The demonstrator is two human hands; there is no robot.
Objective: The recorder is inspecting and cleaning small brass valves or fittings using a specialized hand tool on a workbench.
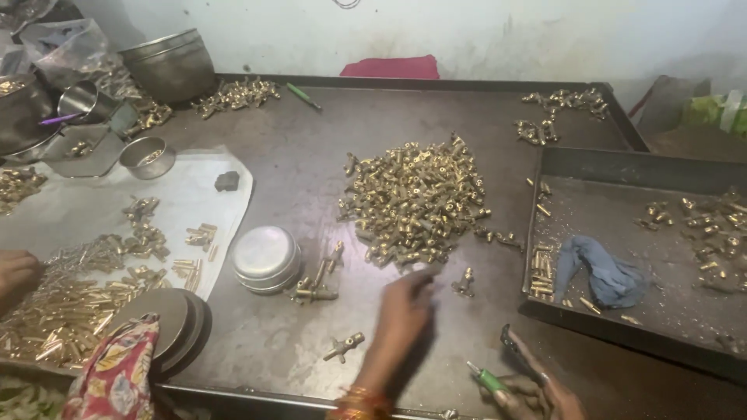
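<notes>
My left hand [405, 307] stretches forward, blurred, with its fingertips at the near edge of a big heap of small brass fittings [412, 198] in the middle of the dark metal table [311, 155]. Whether it holds a piece cannot be made out. My right hand [537, 389] rests low at the bottom right, closed around a green-handled tool [486, 379], with a dark part sticking up above its fingers. Single brass fittings lie close by: one [345, 347] left of my left wrist, one [464, 283] right of the fingers, and a small cluster [315, 288].
An upturned steel bowl [267, 258] and round metal lids [167, 319] sit left of centre. A dark tray [591, 167] on the right holds a blue cloth [603, 268] and brass parts. Another person's hand [15, 274] works over brass pieces on white sheet [78, 210]. Steel vessels [167, 66] stand at back left.
</notes>
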